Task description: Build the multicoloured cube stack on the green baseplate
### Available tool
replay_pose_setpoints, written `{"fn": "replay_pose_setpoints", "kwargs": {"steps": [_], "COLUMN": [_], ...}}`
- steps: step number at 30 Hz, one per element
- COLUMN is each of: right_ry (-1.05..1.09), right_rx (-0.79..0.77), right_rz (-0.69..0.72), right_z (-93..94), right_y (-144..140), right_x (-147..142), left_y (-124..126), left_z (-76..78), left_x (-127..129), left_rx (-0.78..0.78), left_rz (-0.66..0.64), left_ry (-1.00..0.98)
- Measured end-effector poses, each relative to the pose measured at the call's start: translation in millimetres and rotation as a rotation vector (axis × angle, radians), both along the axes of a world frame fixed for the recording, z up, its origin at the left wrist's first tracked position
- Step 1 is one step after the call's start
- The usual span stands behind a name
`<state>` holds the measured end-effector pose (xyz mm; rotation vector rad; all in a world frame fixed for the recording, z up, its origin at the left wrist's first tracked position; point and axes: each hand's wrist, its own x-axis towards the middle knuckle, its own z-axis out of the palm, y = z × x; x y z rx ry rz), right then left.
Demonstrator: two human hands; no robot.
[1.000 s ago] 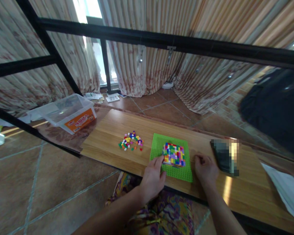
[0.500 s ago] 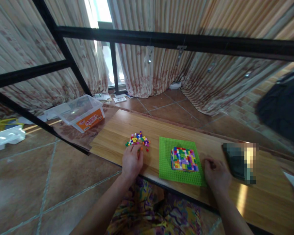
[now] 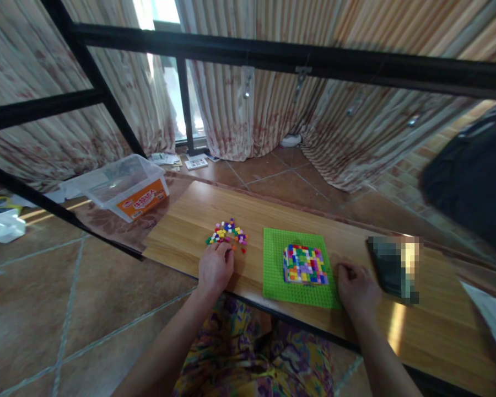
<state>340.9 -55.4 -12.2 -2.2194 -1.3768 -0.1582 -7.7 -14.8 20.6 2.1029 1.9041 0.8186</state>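
Curtains (image 3: pixel 227 110) hang beyond both hands, and a black rail (image 3: pixel 248 48) crosses in front of them, farther from the person than the tabletop (image 3: pixel 177 237). Past the left hand (image 3: pixel 216 270), out to its left, I can see a clear plastic box (image 3: pixel 126 184) with an orange label (image 3: pixel 144 204). Just right of the right hand (image 3: pixel 359 291) lies a dark flat object (image 3: pixel 386 270), part of it blurred out; farther right is some white paper (image 3: pixel 490 317).

The near table edge runs beneath both wrists, with the person's patterned clothing (image 3: pixel 248 364) below it. A strip of wood separates the left hand from the green baseplate (image 3: pixel 273 264) to its right, and more wood stretches beyond the loose bricks (image 3: pixel 221 234) toward the far edge.

The baseplate sits between the hands, carrying a many-coloured brick block (image 3: pixel 305 264) nearer the right hand than the left. The left fingertips are bunched together at the near side of the loose bricks; whether they pinch one, I can't tell. The right hand is loosely curled beside the baseplate's right edge, and its fingers hide whatever might be inside.
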Motion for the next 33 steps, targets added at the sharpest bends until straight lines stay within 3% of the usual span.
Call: {"fn": "replay_pose_setpoints", "kwargs": {"steps": [7, 14, 25, 33], "right_ry": [0.021, 0.037, 0.062, 0.063], "right_rx": [-0.004, -0.005, 0.002, 0.005], "right_rz": [-0.018, -0.011, -0.011, -0.006], "right_z": [2.6, 7.8, 10.6, 9.7], "right_y": [0.6, -0.4, 0.1, -0.1], "right_x": [-2.4, -6.4, -8.9, -8.4], "left_y": [-7.9, -3.0, 4.0, 9.5], "left_z": [18.2, 26.3, 28.8, 28.2], "left_x": [44.0, 93.1, 112.8, 121.0], "left_rx": [0.000, -0.008, 0.026, -0.022], "left_rz": [-0.256, -0.415, -0.428, -0.379], "left_ry": [-0.266, -0.271, -0.266, -0.391]}}
